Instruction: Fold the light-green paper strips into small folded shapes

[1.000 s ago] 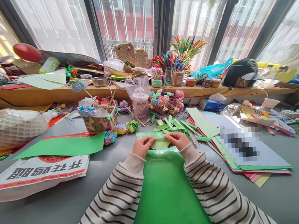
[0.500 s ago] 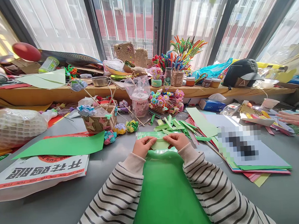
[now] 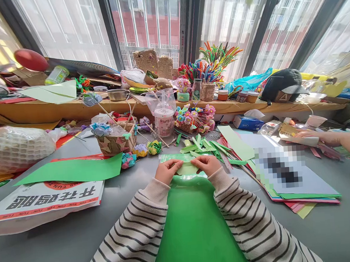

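Between my two hands is a small pale green piece of paper (image 3: 186, 169), with what looks like a fold along its upper edge. My left hand (image 3: 168, 171) pinches its left end between thumb and fingers. The right end is pinched the same way by my right hand (image 3: 208, 166). Just below them lies a large, shiny green sheet (image 3: 196, 221), running toward me, with clear plastic at its far end. Beyond my right hand is a loose heap of green paper strips (image 3: 204, 144).
A stack of coloured paper (image 3: 301, 178) lies right, a green sheet (image 3: 72, 171) over a printed bag (image 3: 48, 201) left. Paper flowers (image 3: 154, 147), a flower basket (image 3: 117, 143) and a drink cup (image 3: 164, 123) stand ahead. At far right another person's hand (image 3: 310, 135) reaches in.
At far right, the other person's hand and forearm have reached further left, over the paper scraps there. My own hands and the pale green paper have hardly moved.
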Available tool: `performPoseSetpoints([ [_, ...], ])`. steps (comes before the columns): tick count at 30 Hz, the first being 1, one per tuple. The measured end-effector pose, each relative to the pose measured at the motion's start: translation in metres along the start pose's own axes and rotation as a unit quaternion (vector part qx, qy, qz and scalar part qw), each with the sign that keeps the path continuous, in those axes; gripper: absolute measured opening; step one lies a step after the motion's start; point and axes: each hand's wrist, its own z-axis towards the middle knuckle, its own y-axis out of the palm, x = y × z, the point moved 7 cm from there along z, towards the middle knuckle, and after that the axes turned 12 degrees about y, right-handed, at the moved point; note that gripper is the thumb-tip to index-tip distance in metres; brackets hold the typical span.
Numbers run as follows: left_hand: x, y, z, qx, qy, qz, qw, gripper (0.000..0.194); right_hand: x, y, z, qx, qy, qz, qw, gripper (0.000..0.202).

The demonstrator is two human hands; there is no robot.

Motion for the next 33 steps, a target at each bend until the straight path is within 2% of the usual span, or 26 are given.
performPoseSetpoints([
  [7,0.001,-0.003,0.001,0.022,0.013,0.01,1.0,0.021,-0.002,0.002,-0.001,0.003,-0.014,-0.01,1.0,0.023],
  [14,-0.001,-0.008,0.001,0.044,0.018,-0.015,0.999,0.02,-0.004,-0.003,0.001,0.024,-0.063,-0.036,0.997,0.025],
  [18,0.002,-0.008,0.002,0.043,0.033,-0.025,0.998,0.017,-0.006,-0.006,0.001,0.029,-0.068,-0.049,0.996,0.026],
  [26,0.012,-0.008,0.002,0.041,0.117,0.06,0.99,0.014,-0.02,0.0,-0.006,0.018,-0.11,-0.129,0.985,0.017],
  [33,0.009,-0.007,0.002,0.049,0.116,0.042,0.991,0.016,-0.02,-0.004,-0.007,0.045,-0.135,-0.165,0.976,0.016],
])
